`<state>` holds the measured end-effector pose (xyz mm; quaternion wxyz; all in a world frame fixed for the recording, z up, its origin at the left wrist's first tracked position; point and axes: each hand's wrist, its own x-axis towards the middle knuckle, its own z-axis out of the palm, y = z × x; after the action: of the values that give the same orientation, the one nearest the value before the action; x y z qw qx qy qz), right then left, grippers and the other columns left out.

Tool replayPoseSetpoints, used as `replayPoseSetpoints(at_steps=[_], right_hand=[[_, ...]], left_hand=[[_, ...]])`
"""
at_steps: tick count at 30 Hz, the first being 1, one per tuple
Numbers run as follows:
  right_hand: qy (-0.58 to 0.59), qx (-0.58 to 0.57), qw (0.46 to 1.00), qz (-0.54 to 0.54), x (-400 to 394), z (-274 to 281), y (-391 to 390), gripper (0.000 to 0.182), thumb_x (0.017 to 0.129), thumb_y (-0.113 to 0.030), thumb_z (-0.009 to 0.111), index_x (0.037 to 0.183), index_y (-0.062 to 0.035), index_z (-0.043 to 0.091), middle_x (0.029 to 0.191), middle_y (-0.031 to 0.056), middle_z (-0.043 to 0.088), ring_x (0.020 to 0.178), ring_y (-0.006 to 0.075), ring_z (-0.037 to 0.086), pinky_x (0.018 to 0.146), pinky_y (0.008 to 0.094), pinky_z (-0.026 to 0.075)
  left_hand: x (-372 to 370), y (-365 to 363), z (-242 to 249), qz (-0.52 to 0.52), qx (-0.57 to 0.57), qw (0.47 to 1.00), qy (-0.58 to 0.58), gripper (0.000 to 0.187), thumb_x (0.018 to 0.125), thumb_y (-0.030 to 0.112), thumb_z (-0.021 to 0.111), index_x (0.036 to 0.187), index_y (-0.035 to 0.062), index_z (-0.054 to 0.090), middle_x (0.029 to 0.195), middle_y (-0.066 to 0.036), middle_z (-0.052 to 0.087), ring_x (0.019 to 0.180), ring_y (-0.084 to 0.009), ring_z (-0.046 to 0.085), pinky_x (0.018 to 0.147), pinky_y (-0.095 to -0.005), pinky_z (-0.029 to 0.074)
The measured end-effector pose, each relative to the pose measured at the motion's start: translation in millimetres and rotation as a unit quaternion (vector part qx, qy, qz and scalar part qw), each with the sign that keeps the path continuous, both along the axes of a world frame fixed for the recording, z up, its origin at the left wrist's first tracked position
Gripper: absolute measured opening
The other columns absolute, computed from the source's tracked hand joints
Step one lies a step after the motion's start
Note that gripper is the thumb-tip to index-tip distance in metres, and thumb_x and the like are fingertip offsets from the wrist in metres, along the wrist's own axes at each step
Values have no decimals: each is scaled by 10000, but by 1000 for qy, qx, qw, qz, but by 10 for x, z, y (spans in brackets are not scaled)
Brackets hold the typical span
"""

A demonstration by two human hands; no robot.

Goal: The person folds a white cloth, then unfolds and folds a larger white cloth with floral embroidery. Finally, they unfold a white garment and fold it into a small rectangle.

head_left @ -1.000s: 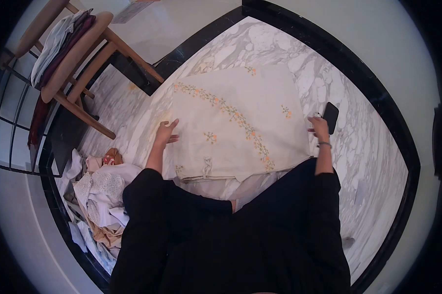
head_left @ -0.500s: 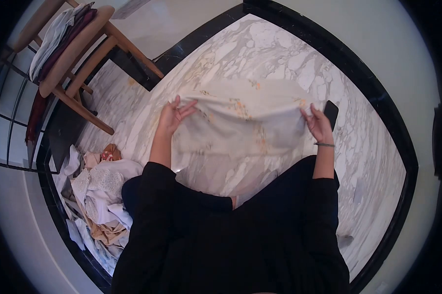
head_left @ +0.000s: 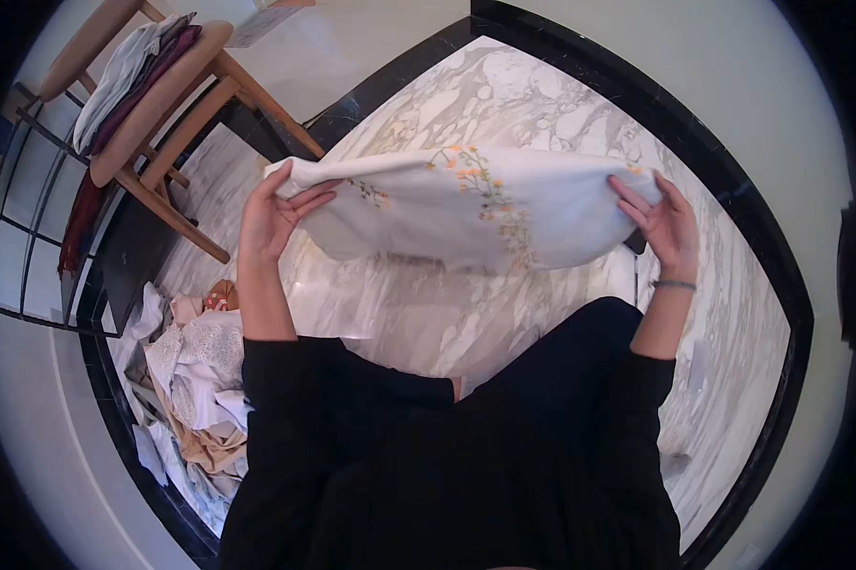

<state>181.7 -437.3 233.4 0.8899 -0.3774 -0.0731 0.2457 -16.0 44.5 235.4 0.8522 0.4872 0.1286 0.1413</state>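
Observation:
A white cloth (head_left: 428, 214) with orange and green floral embroidery is stretched between my hands, above the marble floor. My left hand (head_left: 278, 211) pinches its upper left corner, thumb on top and fingers under the edge. At the upper right corner, my right hand (head_left: 662, 217), with a band on the wrist, grips the cloth the same way. The cloth's lower edge hangs in a loose curve toward my crossed legs. Behind the right end of the cloth, a dark phone (head_left: 635, 243) on the floor is mostly hidden.
A heap of crumpled clothes (head_left: 195, 370) lies on the floor to my left. A wooden chair (head_left: 152, 109) with folded garments (head_left: 129, 76) on its seat stands at the upper left, by a black wire rack (head_left: 34, 228). Black skirting (head_left: 627, 95) borders the marble floor (head_left: 532, 85).
Both hands have moved apart and outward, pulling the cloth wider and raising it. The cloth now covers most of the phone.

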Motion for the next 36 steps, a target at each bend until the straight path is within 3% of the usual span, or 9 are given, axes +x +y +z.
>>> replayPoseSetpoints(at_steps=[5, 9, 12, 17, 19, 21, 26, 33, 36], right_hand=[[-14, -18, 999, -32, 216, -132, 335, 157, 937, -150, 461, 982, 0, 480, 1320, 357, 425, 1161, 542, 505, 976, 564, 470], [-74, 37, 994, -67, 216, -27, 385, 297, 928, -148, 471, 1071, 112, 485, 1212, 358, 521, 1142, 509, 534, 1016, 531, 461], [-88, 17, 988, -122, 278, -288, 375, 313, 926, -141, 524, 1080, 132, 527, 1148, 285, 593, 1111, 388, 592, 1011, 493, 483], [15, -82, 993, -80, 459, -1825, -7, 271, 886, -136, 604, 1083, 46, 565, 1147, 193, 584, 1007, 299, 629, 903, 467, 539], [136, -264, 955, -15, 456, -2514, -223, 368, 855, -157, 639, 1144, 33, 515, 1116, 148, 566, 954, 325, 637, 798, 466, 577], [124, -524, 838, 85, 398, -2386, -240, 414, 826, -204, 676, 1144, 6, 513, 1066, 146, 568, 856, 305, 655, 698, 426, 602], [95, -547, 831, 33, 341, -2258, -115, 388, 821, -230, 691, 1121, -35, 539, 935, 127, 631, 710, 243, 681, 517, 328, 561], [0, -561, 828, -7, 331, -2264, -223, 304, 852, -208, 680, 1069, -12, 599, 814, 103, 692, 538, 201, 675, 394, 275, 456], [-124, -706, 697, 14, 757, -2967, -623, 367, 729, -225, 756, 985, 21, 664, 810, 157, 696, 640, 246, 701, 510, 325, 519]], left_hand=[[292, 150, -261, 116, 40, 992, 14, 304, 929, 248, 619, 1035, -28, 549, 1009, -182, 645, 1008, -312, 652, 939, -446, 521], [223, 204, -179, 175, 70, 977, -97, 292, 925, 260, 634, 1035, -4, 576, 1010, -115, 649, 1019, -226, 641, 939, -373, 505], [147, 109, -244, 165, 63, 972, -154, 307, 929, 233, 627, 1112, -10, 585, 1103, -106, 645, 1049, -205, 626, 923, -352, 497], [-113, 140, -1388, 70, 66, 991, 93, 437, 885, 241, 668, 1209, -16, 526, 1195, -114, 613, 1095, -227, 606, 909, -378, 503], [-221, 323, -2131, -1, 112, 953, 281, 497, 857, 279, 696, 1221, -4, 510, 1192, -119, 612, 1085, -255, 617, 890, -391, 510], [-263, 196, -2165, -78, 148, 899, 406, 483, 855, 281, 695, 1209, 5, 515, 1176, -128, 614, 1021, -260, 647, 848, -390, 531], [-203, 169, -2341, -118, 180, 863, 456, 450, 847, 256, 702, 1194, 35, 519, 1046, -124, 659, 824, -255, 702, 652, -347, 578], [-253, 312, -2184, -187, 209, 824, 491, 310, 823, 294, 745, 932, 60, 574, 691, 21, 497, 504, -104, 485, 541, -246, 503], [-282, 467, -2121, -307, 164, 743, 572, 407, 801, 415, 762, 843, 48, 589, 562, 29, 461, 476, -89, 458, 504, -215, 464]])
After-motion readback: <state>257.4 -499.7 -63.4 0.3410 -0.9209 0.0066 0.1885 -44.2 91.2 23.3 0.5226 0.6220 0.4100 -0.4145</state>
